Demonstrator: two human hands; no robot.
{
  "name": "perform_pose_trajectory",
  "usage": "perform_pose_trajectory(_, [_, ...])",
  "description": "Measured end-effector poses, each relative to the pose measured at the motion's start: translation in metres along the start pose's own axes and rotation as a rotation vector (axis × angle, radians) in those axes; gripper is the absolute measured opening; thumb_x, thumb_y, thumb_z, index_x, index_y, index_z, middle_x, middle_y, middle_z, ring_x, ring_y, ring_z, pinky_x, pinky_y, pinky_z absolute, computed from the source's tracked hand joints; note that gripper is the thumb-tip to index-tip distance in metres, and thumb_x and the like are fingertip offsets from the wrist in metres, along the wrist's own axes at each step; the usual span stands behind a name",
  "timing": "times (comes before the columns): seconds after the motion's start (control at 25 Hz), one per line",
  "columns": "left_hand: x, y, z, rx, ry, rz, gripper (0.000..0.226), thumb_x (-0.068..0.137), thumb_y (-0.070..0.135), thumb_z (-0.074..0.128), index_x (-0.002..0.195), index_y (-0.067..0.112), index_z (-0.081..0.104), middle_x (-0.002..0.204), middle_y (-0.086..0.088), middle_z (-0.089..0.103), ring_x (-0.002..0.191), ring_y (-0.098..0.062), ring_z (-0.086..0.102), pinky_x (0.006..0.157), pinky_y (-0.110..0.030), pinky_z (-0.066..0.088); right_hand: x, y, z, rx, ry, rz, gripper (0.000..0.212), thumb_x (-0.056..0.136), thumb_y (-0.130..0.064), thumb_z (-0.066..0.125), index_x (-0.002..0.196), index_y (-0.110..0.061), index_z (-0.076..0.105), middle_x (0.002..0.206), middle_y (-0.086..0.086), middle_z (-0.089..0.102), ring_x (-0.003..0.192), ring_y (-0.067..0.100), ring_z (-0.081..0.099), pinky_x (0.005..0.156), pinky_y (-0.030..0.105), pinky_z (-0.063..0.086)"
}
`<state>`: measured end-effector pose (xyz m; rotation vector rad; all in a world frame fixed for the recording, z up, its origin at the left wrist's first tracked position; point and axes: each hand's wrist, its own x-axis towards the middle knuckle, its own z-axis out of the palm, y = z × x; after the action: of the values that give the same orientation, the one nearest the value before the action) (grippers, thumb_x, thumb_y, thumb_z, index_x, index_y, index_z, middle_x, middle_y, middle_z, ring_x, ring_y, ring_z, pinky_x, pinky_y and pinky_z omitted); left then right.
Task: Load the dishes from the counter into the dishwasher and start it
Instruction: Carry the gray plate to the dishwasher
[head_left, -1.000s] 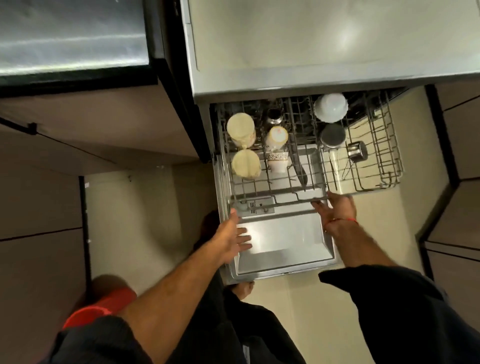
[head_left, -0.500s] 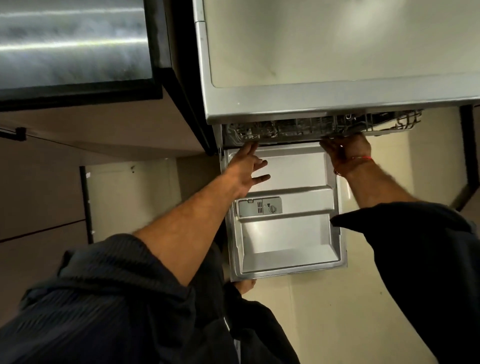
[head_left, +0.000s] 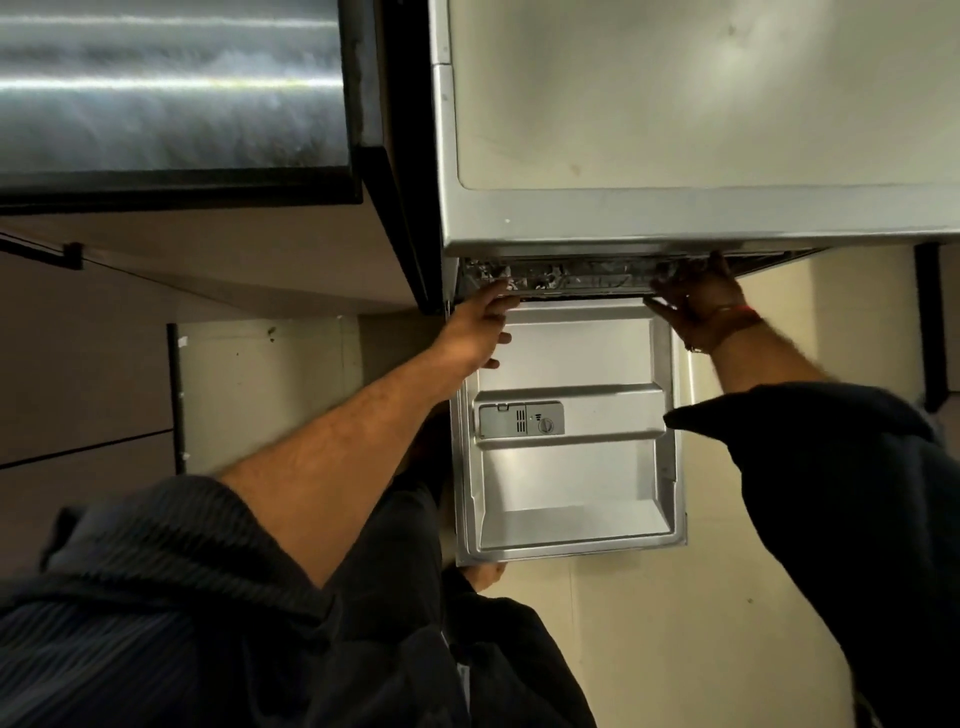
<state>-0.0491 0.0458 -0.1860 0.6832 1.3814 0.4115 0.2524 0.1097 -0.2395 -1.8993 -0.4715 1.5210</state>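
Observation:
The dishwasher door (head_left: 571, 499) lies open and flat below me, with its detergent dispenser (head_left: 521, 420) facing up. The wire dish rack (head_left: 582, 275) is almost fully inside the machine; only a thin strip of its front shows under the steel top (head_left: 675, 104), and the dishes on it are hidden. My left hand (head_left: 480, 325) presses the rack's front left corner with straight fingers. My right hand (head_left: 698, 296), a red thread on its wrist, has its fingers curled on the rack's front right edge.
A dark shiny appliance front (head_left: 171, 88) stands to the left of the dishwasher, with brown cabinet fronts (head_left: 78, 389) below it. Pale floor (head_left: 649, 623) surrounds the door. My bare foot (head_left: 485, 574) is at the door's near left corner.
The rack, which was pulled out and showing cups and bowls, has slid into the machine. Both my hands moved forward with it, and I have leaned closer.

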Motion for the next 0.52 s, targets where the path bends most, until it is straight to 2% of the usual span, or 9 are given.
perform_pose_trajectory(0.04, [-0.009,-0.009,0.001,0.012,0.016,-0.001,0.054,0.104,0.001,0.036,0.151,0.028,0.039,0.146,0.012,0.053,0.110,-0.018,0.060,0.074,-0.034,0.053,-0.007,0.004,0.001,-0.050,-0.033,-0.026,0.037,0.092,0.002,0.053,0.107,-0.031,0.045,0.107,-0.003,0.058,0.093,0.015,0.063,0.086,0.037,0.056])
perform_pose_trajectory(0.12, [-0.031,-0.027,0.003,0.054,0.035,0.009,0.046,0.106,0.009,0.041,0.149,0.024,0.043,0.142,0.010,0.056,0.102,-0.016,0.060,0.073,-0.031,0.052,-0.033,0.006,0.010,-0.038,-0.023,-0.010,0.040,0.091,0.001,0.054,0.115,-0.030,0.045,0.115,0.000,0.051,0.099,0.018,0.059,0.083,0.035,0.058])
perform_pose_trajectory(0.24, [-0.064,-0.043,0.013,0.099,0.078,0.039,0.040,0.106,0.016,0.047,0.146,0.018,0.047,0.135,0.006,0.060,0.102,-0.015,0.060,0.072,-0.025,0.053,-0.068,0.018,0.016,0.155,-0.009,0.006,0.028,0.096,-0.002,0.047,0.109,-0.027,0.052,0.102,0.001,0.057,0.095,0.023,0.061,0.065,0.035,0.059])
perform_pose_trajectory(0.28, [-0.077,-0.048,0.018,0.118,0.094,0.069,0.039,0.106,0.016,0.047,0.145,0.017,0.048,0.135,0.004,0.060,0.104,-0.015,0.060,0.069,-0.021,0.052,-0.083,0.023,0.016,0.221,-0.010,0.023,0.026,0.098,-0.003,0.045,0.106,-0.026,0.056,0.097,0.002,0.060,0.093,0.025,0.062,0.063,0.037,0.059])
perform_pose_trajectory(0.36, [-0.104,-0.060,0.027,0.160,0.123,0.127,0.038,0.106,0.016,0.048,0.143,0.017,0.050,0.135,0.004,0.060,0.107,-0.014,0.060,0.067,-0.018,0.047,-0.113,0.040,0.013,0.242,-0.023,0.044,0.031,0.098,-0.001,0.047,0.106,-0.029,0.059,0.099,0.002,0.066,0.095,0.028,0.065,0.069,0.042,0.058])
perform_pose_trajectory(0.52, [-0.167,-0.093,0.051,0.169,0.188,0.204,0.039,0.104,0.019,0.050,0.142,0.024,0.051,0.133,0.010,0.061,0.099,-0.011,0.063,0.067,-0.021,0.050,-0.188,0.079,-0.001,0.119,-0.160,0.030,0.036,0.098,-0.004,0.048,0.124,-0.029,0.054,0.124,0.002,0.063,0.108,0.030,0.064,0.078,0.042,0.058])
